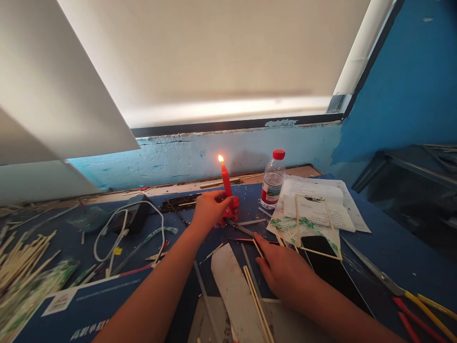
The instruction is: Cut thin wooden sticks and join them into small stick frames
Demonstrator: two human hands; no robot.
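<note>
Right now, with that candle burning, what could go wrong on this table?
The left hand is at the candle, below its flame, so a slip or hot drips might burn it. If the candle tipped, it could perhaps ignite the dark sticks to its left or the loose papers right of the bottle.

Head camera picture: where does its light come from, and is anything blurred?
In the head view, light glows through the pale blind, brightest in a strip near its bottom; also in the head view, the candle bears a small, bright flame, and the sticks at far left look smeared.
</note>
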